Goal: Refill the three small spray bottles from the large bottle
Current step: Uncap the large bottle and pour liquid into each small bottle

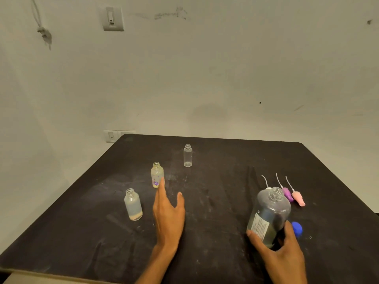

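Three small uncapped bottles stand on the black table [215,201]: a frosted one [133,204] near left with a little liquid at its bottom, a yellowish one with a purple flower [157,175] in the middle, and a clear one [187,155] farther back. My left hand [169,216] stretches out flat, its fingertips just at the flowered bottle. My right hand [283,251] grips the base of the large open labelled bottle [268,216], held tilted slightly left above the table.
Three spray heads with dip tubes, white [267,186], purple [287,193] and pink [298,198], lie at the right behind the large bottle. A blue cap [297,228] lies beside my right hand. A wall with switches stands behind the table.
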